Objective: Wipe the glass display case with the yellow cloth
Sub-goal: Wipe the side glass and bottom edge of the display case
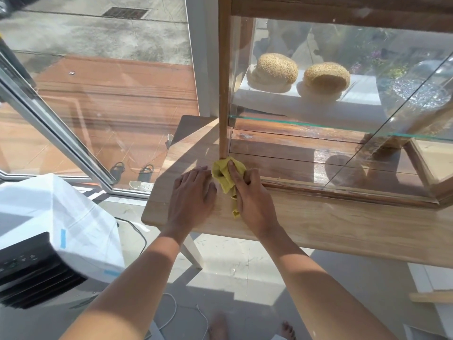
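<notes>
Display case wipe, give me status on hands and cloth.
Right hand grips yellow cloth at base of case's corner post. Left hand flat on table. Nothing in the way.

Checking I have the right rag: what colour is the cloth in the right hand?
Yellow cloth, clearest in the head view.

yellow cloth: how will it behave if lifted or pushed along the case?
Likely floppy: the yellow cloth is bunched in the right hand, a tail drooping below. Probably light. It should drag rather than slide stiffly against the wooden post.
</notes>
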